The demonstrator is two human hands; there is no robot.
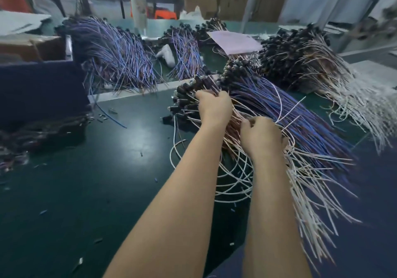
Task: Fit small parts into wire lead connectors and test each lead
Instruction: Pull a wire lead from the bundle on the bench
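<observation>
Sorting through the bundle of leads (279,114), we have both hands buried in it. Our left hand (214,107) has its fingers curled down into the wires just behind the black connectors (189,93), which fan out beyond its fingertips. Our right hand (261,135) sits nearer to us, close beside the left wrist, fingers curled round a few pinkish wires at mid-length; how many it pinches we cannot tell. The bundle's long axis runs from the connectors ahead of the left grip, back past the right grip, to the loose ends (318,192) trailing off on the right hand's outer side. We judge the step is drawing one lead free: the left hand is nearer the connector end, so it should pick the head while the right steadies the tails. Loops of white wire (236,184) below the right wrist could snag. Beyond both hands, other heaps (120,54) lie well apart on the green bench (107,170)
</observation>
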